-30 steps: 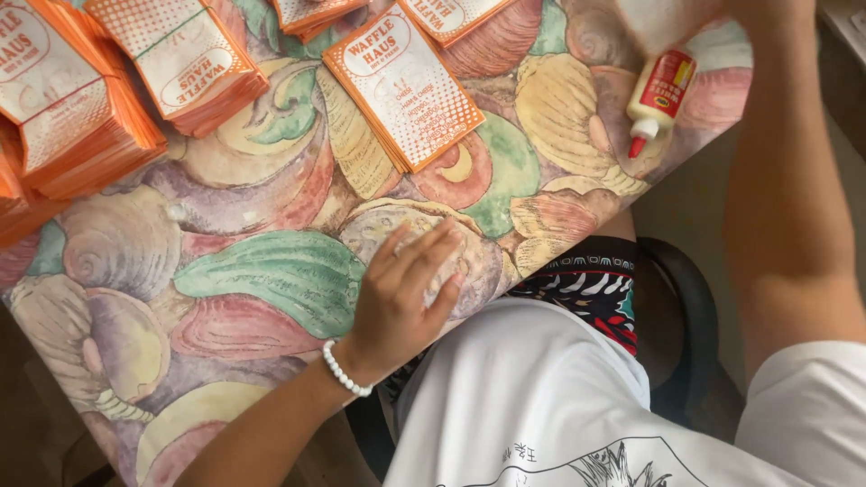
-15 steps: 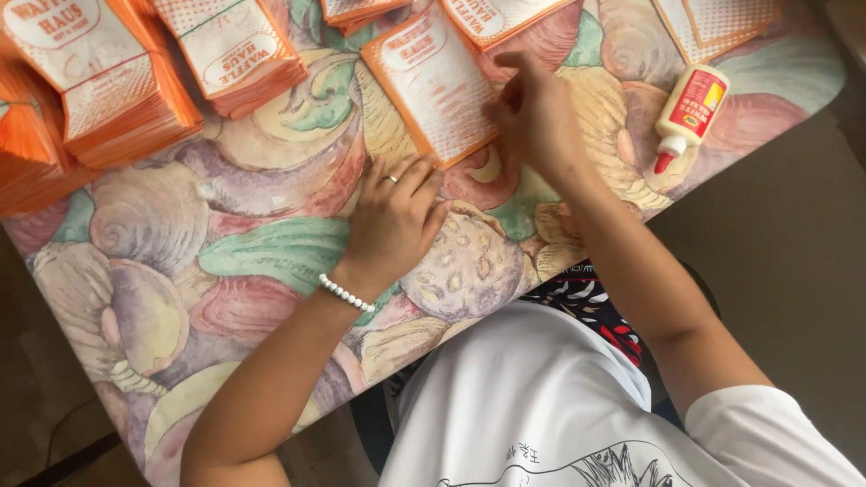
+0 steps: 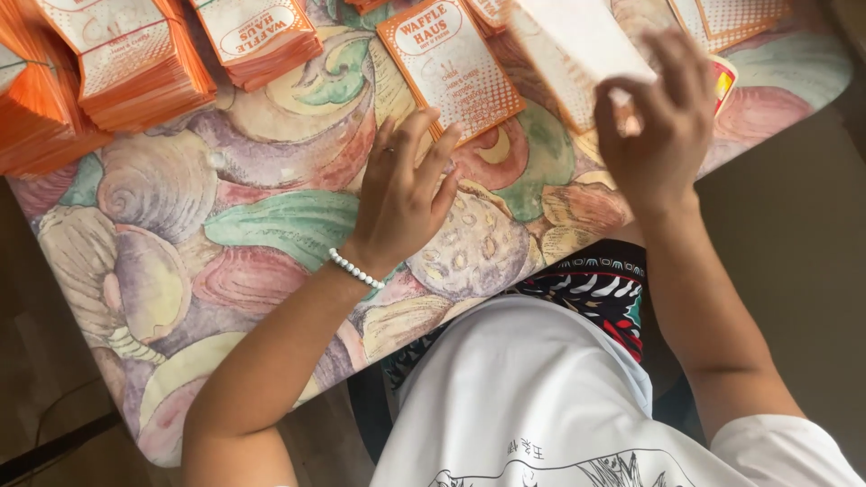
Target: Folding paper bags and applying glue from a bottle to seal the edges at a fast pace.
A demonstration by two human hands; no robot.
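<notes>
My right hand (image 3: 658, 135) pinched a blurred white-backed orange paper sleeve (image 3: 577, 54) above the shell-patterned tablecloth (image 3: 225, 234). My left hand (image 3: 406, 194) lay flat and empty, fingertips touching another flat orange-and-white printed sleeve (image 3: 451, 68).

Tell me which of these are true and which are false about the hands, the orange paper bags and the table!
1. The right hand holds a flat paper bag up off the table. True.
2. The left hand grips a pair of scissors. False: it holds nothing and rests on the tablecloth, fingertips at the edge of a single orange bag.
3. The left wrist wears a white bead bracelet. True.
4. The tablecloth is plain white. False: it has big coloured shell shapes.
5. Stacks of orange bags sit at the far left of the table. True.
</notes>
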